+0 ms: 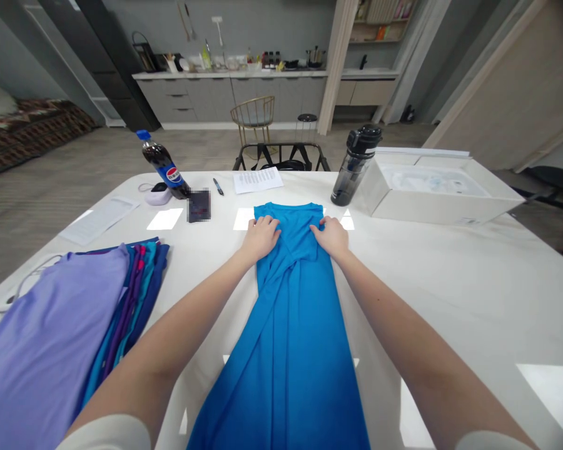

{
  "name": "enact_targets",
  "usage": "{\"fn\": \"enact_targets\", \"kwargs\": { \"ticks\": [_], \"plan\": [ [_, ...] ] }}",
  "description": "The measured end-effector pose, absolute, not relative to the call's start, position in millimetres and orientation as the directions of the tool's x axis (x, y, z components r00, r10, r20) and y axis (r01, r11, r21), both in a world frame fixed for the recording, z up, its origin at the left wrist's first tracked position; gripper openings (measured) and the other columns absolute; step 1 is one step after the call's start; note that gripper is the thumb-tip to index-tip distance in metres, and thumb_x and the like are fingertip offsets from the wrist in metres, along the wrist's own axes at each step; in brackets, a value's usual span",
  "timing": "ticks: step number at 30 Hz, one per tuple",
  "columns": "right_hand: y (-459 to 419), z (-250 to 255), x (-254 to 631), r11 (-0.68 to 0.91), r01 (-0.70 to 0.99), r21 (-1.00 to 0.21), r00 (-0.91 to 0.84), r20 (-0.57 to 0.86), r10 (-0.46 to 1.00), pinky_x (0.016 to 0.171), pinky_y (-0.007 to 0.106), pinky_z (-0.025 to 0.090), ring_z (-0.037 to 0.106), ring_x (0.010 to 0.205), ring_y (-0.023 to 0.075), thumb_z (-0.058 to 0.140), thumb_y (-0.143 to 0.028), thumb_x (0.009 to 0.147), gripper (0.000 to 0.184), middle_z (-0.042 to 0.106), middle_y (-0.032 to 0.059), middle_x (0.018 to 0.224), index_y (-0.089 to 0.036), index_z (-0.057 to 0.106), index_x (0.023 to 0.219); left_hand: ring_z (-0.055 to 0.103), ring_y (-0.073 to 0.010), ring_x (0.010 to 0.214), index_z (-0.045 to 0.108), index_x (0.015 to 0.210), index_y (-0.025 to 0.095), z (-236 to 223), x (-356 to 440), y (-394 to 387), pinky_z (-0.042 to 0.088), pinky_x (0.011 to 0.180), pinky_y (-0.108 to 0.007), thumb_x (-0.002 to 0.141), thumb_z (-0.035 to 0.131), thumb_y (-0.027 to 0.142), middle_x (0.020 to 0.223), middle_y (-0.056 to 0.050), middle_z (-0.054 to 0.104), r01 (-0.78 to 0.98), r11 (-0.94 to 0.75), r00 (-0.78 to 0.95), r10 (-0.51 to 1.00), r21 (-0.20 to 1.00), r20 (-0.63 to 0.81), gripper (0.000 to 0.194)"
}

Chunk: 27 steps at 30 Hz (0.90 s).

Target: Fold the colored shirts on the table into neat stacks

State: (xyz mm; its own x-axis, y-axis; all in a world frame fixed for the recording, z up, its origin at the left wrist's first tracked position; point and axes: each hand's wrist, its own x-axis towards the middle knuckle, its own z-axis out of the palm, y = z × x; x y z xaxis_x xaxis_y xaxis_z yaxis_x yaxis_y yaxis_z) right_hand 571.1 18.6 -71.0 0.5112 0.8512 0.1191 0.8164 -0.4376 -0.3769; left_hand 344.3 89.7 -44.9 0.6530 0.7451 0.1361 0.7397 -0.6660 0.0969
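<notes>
A white table (450, 300) carries a long blue garment (293, 350) laid flat beside a stack of folded purple and teal clothes (51, 350). Farther along stand a Pepsi bottle (163, 164), a black water bottle (356, 165) and a white box (443, 200), near a pen (218, 186) and a printed sheet (258, 180).

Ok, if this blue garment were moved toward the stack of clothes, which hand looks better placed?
Left, probably. The left hand rests on the blue garment on the side nearer the stack of clothes, while the right hand sits on the garment's far side from that stack.
</notes>
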Motion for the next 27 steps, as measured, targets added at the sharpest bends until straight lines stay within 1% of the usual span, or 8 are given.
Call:
{"fn": "enact_targets", "kwargs": {
  "ticks": [3,6,10,13,16,20,24,27],
  "plan": [
    [0,-68,560,-0.405,0.845,-0.349,0.488,0.193,0.851,0.09,0.044,0.046,0.061,0.109,0.0327,0.055,-0.05,0.096,0.038,0.065,0.0144,0.117,-0.02,0.062,0.117,0.054,-0.0302,0.119,0.06,0.127,0.024,-48,330,74,0.034,0.103,-0.048,0.104,0.04,0.037,0.127,-0.012,0.06,0.734,-0.671,0.662,0.742,0.104,0.111,0.033],
    [-25,-63,543,-0.278,0.9,-0.335,0.365,0.232,0.902,0.092,0.043,0.043,0.059,0.11,0.0317,0.052,-0.046,0.099,0.033,0.064,0.0139,0.118,-0.02,0.061,0.117,0.054,-0.0284,0.12,0.062,0.123,0.025,-46,315,54,0.035,0.102,-0.045,0.103,0.044,0.037,0.126,-0.01,0.061,0.731,-0.667,0.662,0.744,0.148,0.085,0.03],
    [-63,-57,518,-0.062,0.941,-0.332,0.135,0.202,0.97,0.094,0.041,0.041,0.056,0.115,0.0295,0.05,-0.041,0.101,0.029,0.062,0.0117,0.122,-0.024,0.064,0.12,0.057,-0.0275,0.119,0.062,0.118,0.025,-38,293,13,0.037,0.1,-0.043,0.103,0.044,0.04,0.124,-0.01,0.063,0.752,-0.625,0.625,0.777,0.209,0.076,0.028],
    [-91,-52,500,-0.007,0.947,-0.32,0.073,0.195,0.978,0.095,0.041,0.04,0.055,0.117,0.029,0.05,-0.039,0.102,0.029,0.062,0.0109,0.123,-0.025,0.064,0.123,0.061,-0.0283,0.112,0.063,0.11,0.023,-34,273,-26,0.04,0.096,-0.043,0.102,0.043,0.048,0.114,-0.01,0.068,0.8,-0.552,0.557,0.829,0.235,0.05,0.033],
    [-116,-46,482,0.05,0.94,-0.337,0.012,0.179,0.984,0.096,0.038,0.041,0.056,0.117,0.0272,0.05,-0.035,0.102,0.027,0.062,0.0104,0.123,-0.024,0.065,0.123,0.064,-0.0311,0.106,0.064,0.104,0.02,-33,249,-64,0.042,0.094,-0.044,0.1,0.044,0.056,0.106,-0.012,0.071,0.839,-0.493,0.506,0.863,0.23,0.003,0.042],
    [-138,-38,455,0.134,0.922,-0.364,-0.097,0.119,0.988,0.095,0.034,0.042,0.058,0.115,0.0232,0.051,-0.03,0.102,0.028,0.061,0.0092,0.126,-0.024,0.062,0.128,0.066,-0.0328,0.105,0.066,0.103,0.019,-34,219,-105,0.044,0.092,-0.045,0.098,0.044,0.06,0.108,-0.014,0.071,0.879,-0.432,0.449,0.892,0.202,-0.048,0.047],
    [-149,-28,420,0.189,0.931,-0.313,-0.189,0.03,0.981,0.091,0.034,0.043,0.06,0.111,0.0233,0.047,-0.03,0.104,0.034,0.06,0.0094,0.127,-0.027,0.059,0.135,0.066,-0.0334,0.105,0.067,0.1,0.019,-34,193,-134,0.046,0.09,-0.044,0.098,0.043,0.059,0.108,-0.015,0.071,0.905,-0.38,0.399,0.914,0.19,-0.073,0.047],
    [-150,-22,391,0.27,0.938,-0.217,-0.276,0.006,0.961,0.092,0.038,0.042,0.058,0.113,0.0265,0.043,-0.025,0.103,0.041,0.059,0.0112,0.125,-0.031,0.057,0.142,0.067,-0.0341,0.104,0.069,0.093,0.02,-33,173,-154,0.046,0.088,-0.044,0.096,0.045,0.061,0.105,-0.015,0.071,0.916,-0.36,0.382,0.917,0.177,-0.113,0.048]
  ]
}}
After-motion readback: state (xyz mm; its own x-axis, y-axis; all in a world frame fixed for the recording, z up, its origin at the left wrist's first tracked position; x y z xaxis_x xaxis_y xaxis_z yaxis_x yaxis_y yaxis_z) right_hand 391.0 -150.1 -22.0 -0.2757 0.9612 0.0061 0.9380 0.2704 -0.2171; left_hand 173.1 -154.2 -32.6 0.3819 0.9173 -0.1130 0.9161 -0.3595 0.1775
